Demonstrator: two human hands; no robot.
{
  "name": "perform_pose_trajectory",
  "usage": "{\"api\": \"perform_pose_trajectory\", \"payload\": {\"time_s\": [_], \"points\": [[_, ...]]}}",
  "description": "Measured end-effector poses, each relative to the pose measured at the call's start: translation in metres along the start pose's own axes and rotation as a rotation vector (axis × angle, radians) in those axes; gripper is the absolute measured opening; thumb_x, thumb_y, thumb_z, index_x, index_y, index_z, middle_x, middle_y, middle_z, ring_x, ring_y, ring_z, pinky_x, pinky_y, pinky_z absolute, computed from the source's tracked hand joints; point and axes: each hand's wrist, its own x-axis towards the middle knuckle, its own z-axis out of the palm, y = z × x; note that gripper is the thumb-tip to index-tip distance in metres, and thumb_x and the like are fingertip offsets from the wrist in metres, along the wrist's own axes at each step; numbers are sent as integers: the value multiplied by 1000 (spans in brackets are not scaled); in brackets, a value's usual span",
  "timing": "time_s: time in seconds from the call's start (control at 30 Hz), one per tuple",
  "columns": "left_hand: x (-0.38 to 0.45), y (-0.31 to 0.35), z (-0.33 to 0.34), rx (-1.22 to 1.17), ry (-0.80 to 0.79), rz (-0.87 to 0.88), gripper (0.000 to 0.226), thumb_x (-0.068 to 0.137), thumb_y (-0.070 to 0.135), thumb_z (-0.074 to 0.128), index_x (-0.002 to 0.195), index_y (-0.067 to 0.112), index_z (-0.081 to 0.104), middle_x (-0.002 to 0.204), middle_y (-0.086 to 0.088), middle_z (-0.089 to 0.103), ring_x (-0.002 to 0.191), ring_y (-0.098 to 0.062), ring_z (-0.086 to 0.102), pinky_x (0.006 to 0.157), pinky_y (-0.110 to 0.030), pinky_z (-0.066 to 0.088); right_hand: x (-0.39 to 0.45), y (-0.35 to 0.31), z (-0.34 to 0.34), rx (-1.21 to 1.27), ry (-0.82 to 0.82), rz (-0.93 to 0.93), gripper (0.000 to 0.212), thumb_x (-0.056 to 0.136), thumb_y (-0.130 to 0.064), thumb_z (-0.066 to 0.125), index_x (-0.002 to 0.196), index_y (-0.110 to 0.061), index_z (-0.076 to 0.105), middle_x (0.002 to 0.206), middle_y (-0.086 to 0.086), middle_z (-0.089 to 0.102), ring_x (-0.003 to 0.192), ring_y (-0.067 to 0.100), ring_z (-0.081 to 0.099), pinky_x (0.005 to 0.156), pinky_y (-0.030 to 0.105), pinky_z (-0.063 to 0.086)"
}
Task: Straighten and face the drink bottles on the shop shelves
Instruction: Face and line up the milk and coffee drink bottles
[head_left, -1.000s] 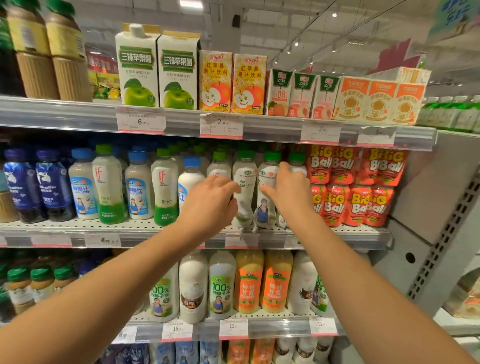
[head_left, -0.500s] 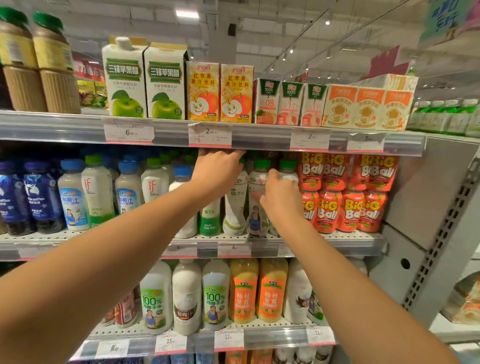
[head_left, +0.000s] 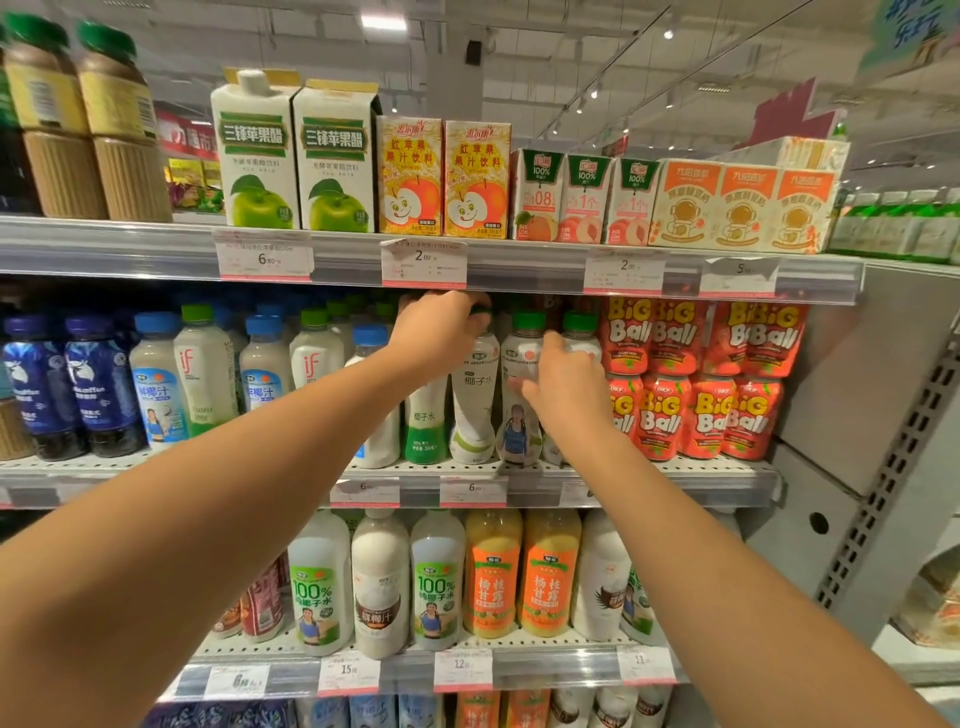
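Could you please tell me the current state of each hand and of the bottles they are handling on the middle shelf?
Left hand: closed over a green bottle cap.
Right hand: pressed against the bottles' fronts.
Coconut water bottle: upright, label facing out.
Bottle with a figure on its label: upright, partly covered.

Red pouches read "BiG Ball"; bottle reads "100%".
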Motion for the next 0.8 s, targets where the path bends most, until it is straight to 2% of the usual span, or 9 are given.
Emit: {"api": "perform_pose_trajectory", "payload": {"time_s": [0.2,0.4,0.53,0.67,0.73,0.8], "points": [[-1,0,4,-1,-3,-19,30,105,33,46,130,25,62,115,-5,69,105,-32,61,98,-45,41,-1,2,1,1,5,-12,50,98,-32,66,136,-5,46,110,19,70,102,37,68,72,39,56],[0,1,4,-24,-31,-5,33,103,34,49,132,24,60,113,-5,70,100,-29,63,95,-48,50,-2,2,-1,-1,0,-17,51,98,-29,66,138,-5,45,111,19,69,104,37,68,73,39,56],[-7,0,6,82,-31,21,48,97,36,55,143,27,50,127,-6,65,114,-31,59,102,-52,47,-5,-1,-5,14,-25,-4,51,98,-28,65,139,-6,45,113,19,69,105,37,67,74,39,55],[-25,1,1,170,6,62,59,96,33,58,152,27,40,144,-8,52,134,-34,45,116,-54,31,-13,-11,-16,59,-4,16,50,98,-38,62,136,-9,46,113,16,68,103,37,66,68,36,48],[-41,0,-2,206,36,114,59,95,32,60,151,26,41,149,-6,48,137,-33,42,118,-54,28,-21,-18,-23,65,12,4,52,99,-42,58,140,-13,45,115,15,67,105,36,65,68,36,46],[-60,-6,-5,203,81,176,49,95,31,61,143,25,52,153,-5,44,140,-31,40,119,-53,26,-29,-24,-25,90,1,-34,50,100,-44,55,141,-17,47,116,12,67,106,34,65,69,35,46]]}}
